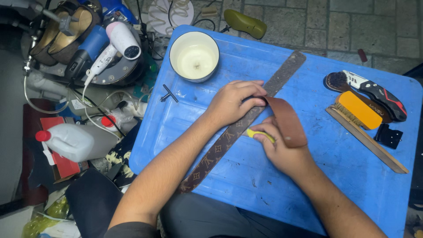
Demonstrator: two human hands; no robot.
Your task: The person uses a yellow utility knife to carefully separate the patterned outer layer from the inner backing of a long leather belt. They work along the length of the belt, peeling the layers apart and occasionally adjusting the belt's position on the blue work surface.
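Observation:
A long brown patterned belt [211, 156] lies diagonally across the blue plastic table [335, 145], its upper part showing a rough grey underside [284, 75]. My left hand [231, 103] presses down on the belt near its middle. My right hand [282, 147] grips a small yellow tool [259, 133] against the belt's edge. A brown leather layer [288, 121] curls up from the belt and folds over my right hand.
A white bowl [194, 56] stands at the table's far left. Two brushes [359, 110], a folding knife [381, 94] and a small black clip [388, 135] lie at the right. A small key [169, 93] lies left. A hair dryer [116, 44], white jug [72, 141] and shoes crowd the floor.

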